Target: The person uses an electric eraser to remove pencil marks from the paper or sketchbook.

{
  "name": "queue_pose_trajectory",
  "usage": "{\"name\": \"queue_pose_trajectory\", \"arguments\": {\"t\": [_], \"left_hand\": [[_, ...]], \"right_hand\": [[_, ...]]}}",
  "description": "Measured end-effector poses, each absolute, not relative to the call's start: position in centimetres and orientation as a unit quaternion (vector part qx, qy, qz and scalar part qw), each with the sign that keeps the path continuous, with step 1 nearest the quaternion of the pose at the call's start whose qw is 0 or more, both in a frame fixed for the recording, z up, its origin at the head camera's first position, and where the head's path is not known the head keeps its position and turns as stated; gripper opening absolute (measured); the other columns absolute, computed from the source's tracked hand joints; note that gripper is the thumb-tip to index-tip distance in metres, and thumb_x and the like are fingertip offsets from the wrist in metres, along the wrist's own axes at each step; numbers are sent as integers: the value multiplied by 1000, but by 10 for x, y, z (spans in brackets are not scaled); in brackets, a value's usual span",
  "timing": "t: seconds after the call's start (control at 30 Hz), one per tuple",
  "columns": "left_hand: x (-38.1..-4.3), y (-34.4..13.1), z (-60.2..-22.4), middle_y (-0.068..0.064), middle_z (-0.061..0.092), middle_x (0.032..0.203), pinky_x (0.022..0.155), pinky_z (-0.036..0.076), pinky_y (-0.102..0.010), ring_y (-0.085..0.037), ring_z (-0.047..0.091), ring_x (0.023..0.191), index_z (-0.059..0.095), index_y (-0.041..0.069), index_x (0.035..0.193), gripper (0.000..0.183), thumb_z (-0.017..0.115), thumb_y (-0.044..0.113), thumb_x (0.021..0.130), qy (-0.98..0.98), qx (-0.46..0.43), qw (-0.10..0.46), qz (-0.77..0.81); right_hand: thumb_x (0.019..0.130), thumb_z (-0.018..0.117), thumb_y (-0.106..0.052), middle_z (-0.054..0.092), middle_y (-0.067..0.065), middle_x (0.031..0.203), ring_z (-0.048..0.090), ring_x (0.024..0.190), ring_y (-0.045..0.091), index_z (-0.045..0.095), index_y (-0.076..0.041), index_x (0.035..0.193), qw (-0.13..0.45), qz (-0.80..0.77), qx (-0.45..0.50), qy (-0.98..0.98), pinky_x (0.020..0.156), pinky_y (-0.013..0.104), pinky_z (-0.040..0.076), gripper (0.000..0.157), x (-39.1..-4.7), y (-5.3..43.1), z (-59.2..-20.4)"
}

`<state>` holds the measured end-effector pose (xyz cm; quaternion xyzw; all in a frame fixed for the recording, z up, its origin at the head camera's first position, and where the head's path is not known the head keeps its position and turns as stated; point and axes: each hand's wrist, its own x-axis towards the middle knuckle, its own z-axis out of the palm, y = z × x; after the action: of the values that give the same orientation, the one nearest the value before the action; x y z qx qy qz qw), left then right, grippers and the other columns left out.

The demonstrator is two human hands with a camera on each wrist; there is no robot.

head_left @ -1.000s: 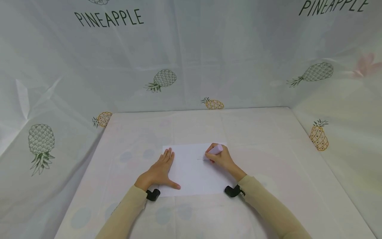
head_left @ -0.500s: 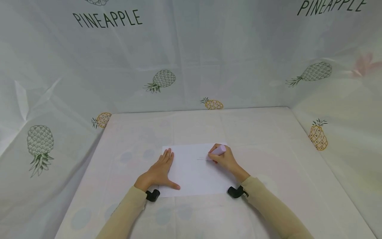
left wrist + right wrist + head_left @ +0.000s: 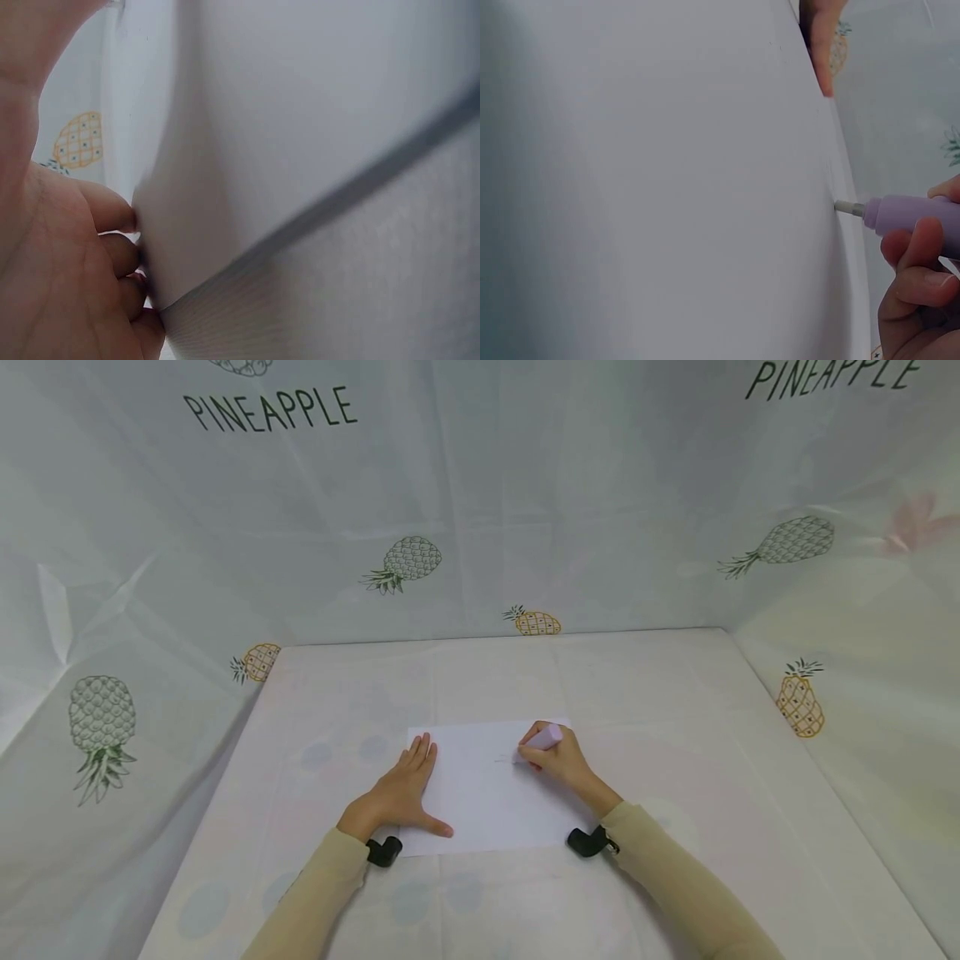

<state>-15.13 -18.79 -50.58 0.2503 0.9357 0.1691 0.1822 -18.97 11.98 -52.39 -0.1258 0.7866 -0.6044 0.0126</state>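
A white sheet of paper (image 3: 487,810) lies on the table with short, faint lines near its upper middle. My left hand (image 3: 401,789) rests on the sheet's left edge, fingers pointing away and thumb spread out. My right hand (image 3: 562,760) pinches a thick lilac electric eraser (image 3: 547,737), tilted over the faint lines. In the right wrist view, the pale narrow tip of the electric eraser (image 3: 900,214) is right at the paper surface (image 3: 705,187). The left wrist view has the fingers of the left hand (image 3: 75,262) along the paper's edge.
A pale cloth with faint coloured dots covers the table (image 3: 645,693). Behind and at the sides hang plastic sheets (image 3: 480,485) printed with pineapples. A black wrist strap piece (image 3: 385,852) sits by the left wrist, another black piece (image 3: 587,842) by the right.
My right hand shifted slightly to the right with the electric eraser, then back to the left. The left hand and the paper have stayed put.
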Motion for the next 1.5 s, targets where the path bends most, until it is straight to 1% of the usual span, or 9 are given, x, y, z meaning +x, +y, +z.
{"name": "queue_pose_trajectory", "arguments": {"t": [0.3,0.43,0.63,0.83,1.07,1.2,1.27,1.43,1.5], "left_hand": [[-152,-190,-507,-22,-9,163,121,7,-50,-35,-9,150,6,-5,157,144,80,75,62,937,249,180,164],[-152,-190,-508,-23,-9,163,121,7,-50,-35,-9,150,5,-5,157,145,80,75,62,936,250,181,167],[-153,-189,-510,-22,-10,163,121,5,-48,-34,-11,150,4,-4,157,145,79,76,62,937,248,185,159],[-153,-189,-507,-22,-10,163,121,5,-48,-34,-11,150,4,-5,157,145,79,75,62,936,248,188,163],[-152,-188,-503,-22,-9,163,121,7,-48,-35,-9,150,5,-5,157,144,81,73,62,938,244,187,162],[-151,-188,-503,-22,-9,163,121,6,-48,-34,-9,150,5,-5,157,144,81,73,62,938,243,188,162],[-151,-188,-503,-22,-9,163,121,6,-49,-35,-9,150,6,-5,157,143,81,72,62,937,244,189,167],[-151,-188,-503,-22,-8,163,121,6,-49,-35,-9,150,6,-5,157,143,81,72,62,935,246,188,172],[-151,-188,-503,-22,-8,163,121,6,-49,-35,-9,150,6,-5,157,143,81,73,62,935,247,187,172]], "right_hand": [[83,74,5,62,6,66,56,54,17,66,2,81,15,-606,-115,787,49,25,49,8,-188,123,-523],[83,74,5,62,6,66,56,53,15,66,3,81,13,-608,-127,784,48,24,49,8,-189,119,-524],[83,73,4,63,7,66,57,52,15,66,2,80,9,-599,-143,788,48,25,49,8,-190,112,-523],[82,74,5,63,6,66,57,54,16,66,2,79,17,-605,-122,787,49,24,49,9,-191,115,-522],[84,71,9,61,3,65,57,57,21,64,10,82,36,-611,-128,780,52,24,49,7,-173,120,-485],[84,69,10,61,3,63,56,55,19,62,10,80,29,-607,-139,782,50,24,49,8,-175,117,-488],[84,69,10,61,3,62,56,53,17,62,9,80,23,-604,-144,783,49,24,48,8,-179,115,-496],[83,72,7,61,3,61,54,51,14,65,5,80,14,-602,-147,785,48,23,47,8,-191,110,-519],[83,73,5,62,3,62,55,52,14,65,3,79,11,-601,-144,786,48,24,47,9,-192,110,-522]]}}
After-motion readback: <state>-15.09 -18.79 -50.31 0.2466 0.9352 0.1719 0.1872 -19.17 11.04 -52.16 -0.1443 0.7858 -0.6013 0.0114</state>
